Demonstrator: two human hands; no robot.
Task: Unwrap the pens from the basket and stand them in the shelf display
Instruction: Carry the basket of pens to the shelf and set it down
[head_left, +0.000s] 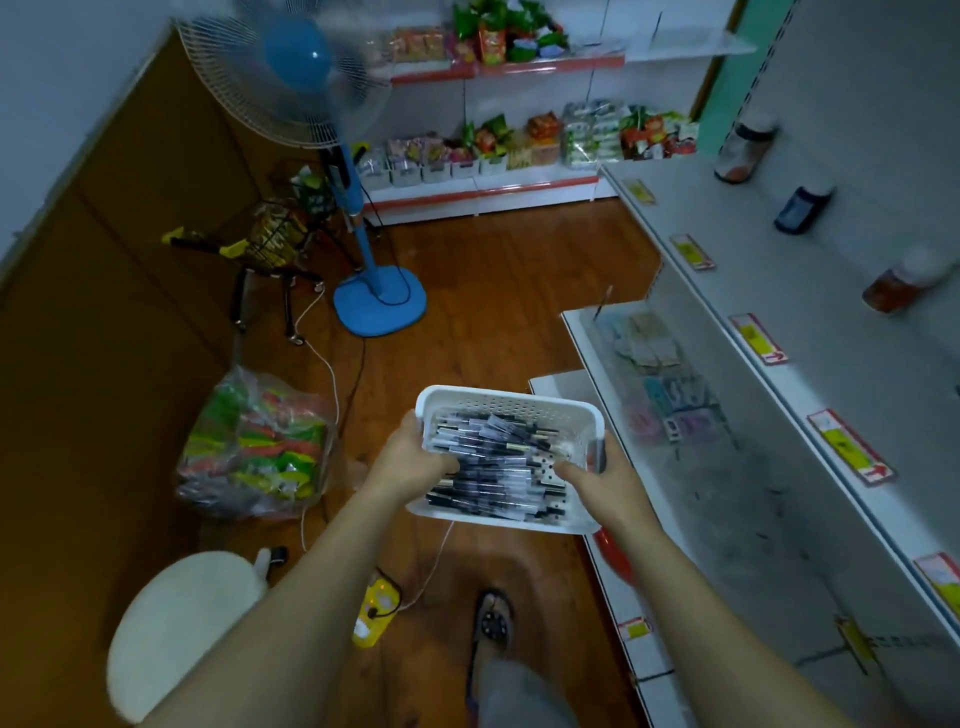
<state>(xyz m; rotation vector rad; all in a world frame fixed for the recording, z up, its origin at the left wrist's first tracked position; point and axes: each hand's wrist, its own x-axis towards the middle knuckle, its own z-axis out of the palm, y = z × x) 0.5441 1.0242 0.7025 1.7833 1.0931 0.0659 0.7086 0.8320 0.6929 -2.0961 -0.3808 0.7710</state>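
Observation:
A white perforated plastic basket (519, 408) is held in the air over the wooden floor, next to the white shelf unit (810, 332) on the right. It is filled with several black pens in clear wrappers (498, 467). My left hand (410, 457) grips the basket's left rim, thumb inside over the pens. My right hand (602, 480) grips the right rim, thumb lying inside on the pens. The shelf's lower tier (582, 332) holds small flat packets.
A blue standing fan (363, 291) and a wire cart (275, 244) stand ahead on the left. A clear bag of coloured packets (260, 447) lies on the floor, a white stool (182, 623) at lower left. A yellow power strip (374, 616) and cables lie near my foot. Jars stand on the right shelf.

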